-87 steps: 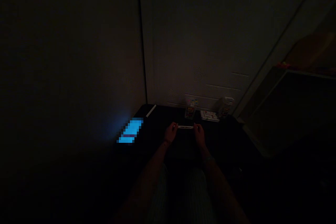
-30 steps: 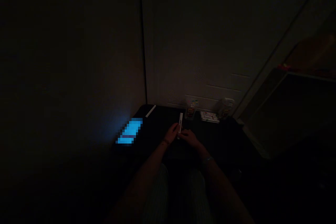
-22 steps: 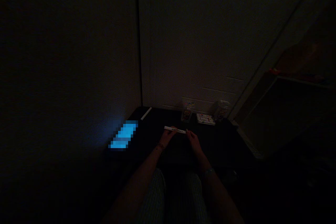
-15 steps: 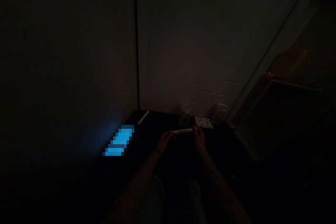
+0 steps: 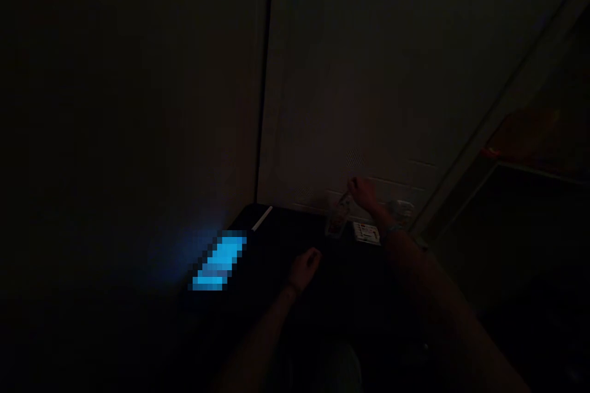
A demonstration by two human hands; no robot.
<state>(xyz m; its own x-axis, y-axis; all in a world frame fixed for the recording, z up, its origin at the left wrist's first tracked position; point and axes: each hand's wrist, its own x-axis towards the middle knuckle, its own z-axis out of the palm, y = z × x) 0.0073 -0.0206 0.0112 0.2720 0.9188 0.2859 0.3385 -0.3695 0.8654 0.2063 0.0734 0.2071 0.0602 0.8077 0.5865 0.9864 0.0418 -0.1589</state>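
Light is very dim, so details are hard to see. My right hand [image 5: 365, 194] is closed at the upper edge of a clear container [image 5: 338, 221] with reddish contents. A pale streak runs between that edge and the fingertips; whether it is the container's rim or a separate piece, I cannot tell. Nearer to me, my left hand [image 5: 306, 266] hovers over the dark table with its fingers curled, and anything inside them is hidden. Below my right forearm lies a flat white pack [image 5: 367, 233] with coloured marks. Behind that forearm a second clear container [image 5: 402, 210] is partly covered.
On the left, a glowing blue screen [image 5: 220, 261] is blurred into blocks. A thin white stick [image 5: 262, 219] rests near the back left corner of the dark table [image 5: 286, 227]. Walls close in behind and at left. A dark shelf or cabinet [image 5: 530, 172] stands at right.
Both hands held a thin white strip between them; they are now apart. The right hand went up and forward to the clear container. The strip no longer shows clearly. The view shifted slightly.
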